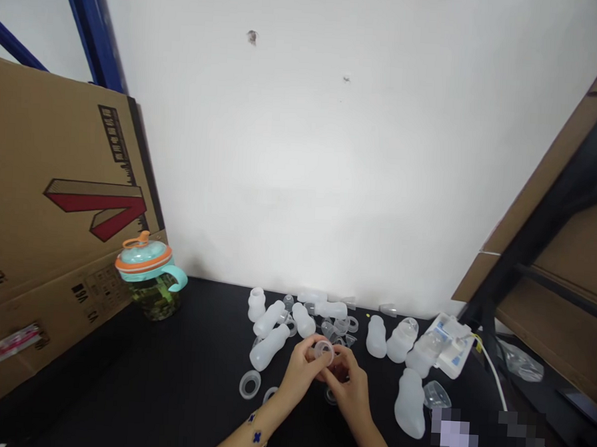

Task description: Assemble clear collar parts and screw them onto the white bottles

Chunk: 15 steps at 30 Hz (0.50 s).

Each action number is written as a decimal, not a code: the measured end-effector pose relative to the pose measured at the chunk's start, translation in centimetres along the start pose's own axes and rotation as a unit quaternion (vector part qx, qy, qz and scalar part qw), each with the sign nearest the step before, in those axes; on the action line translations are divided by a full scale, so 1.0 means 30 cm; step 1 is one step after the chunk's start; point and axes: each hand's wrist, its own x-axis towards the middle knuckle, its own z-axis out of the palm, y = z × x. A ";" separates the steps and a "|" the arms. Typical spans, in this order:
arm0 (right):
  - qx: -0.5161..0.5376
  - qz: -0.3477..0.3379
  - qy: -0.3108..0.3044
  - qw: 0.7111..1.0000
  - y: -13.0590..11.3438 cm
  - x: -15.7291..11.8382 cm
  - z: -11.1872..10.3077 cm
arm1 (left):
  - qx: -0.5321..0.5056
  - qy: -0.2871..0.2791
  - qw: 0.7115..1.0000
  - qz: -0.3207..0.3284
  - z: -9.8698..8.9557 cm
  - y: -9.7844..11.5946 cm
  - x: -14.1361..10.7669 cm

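Note:
My left hand (301, 369) is closed around a translucent baby bottle collar ring (324, 349), its round opening facing up toward me. My right hand (354, 381) meets it from the other side, fingers curled and pressed at the ring's edge. Whether a teat sits inside the ring is too small to tell. Just behind my hands lie a white bottle body (270, 347) and another bottle body (304, 320), with several clear teats and rings (342, 326) in a loose pile. A separate collar ring (250, 384) rests left of my left wrist.
On the right are an assembled bottle with a clear cap (402, 339), a lying bottle body (411, 404), a clear cap (437, 395) and a white power strip (449, 348) with a cable. A lidded jug (151, 276) stands left beside a cardboard box (54, 204). A white wall (301, 170) rises behind.

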 end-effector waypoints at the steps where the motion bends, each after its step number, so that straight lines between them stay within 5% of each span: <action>1: -0.001 -0.002 -0.008 1.000 0.002 0.000 -0.001 | 0.009 0.001 1.000 0.006 0.000 0.004 -0.001; 15: -0.043 -0.015 -0.024 0.999 0.004 -0.006 -0.006 | 0.024 0.000 0.998 0.050 0.014 0.014 -0.011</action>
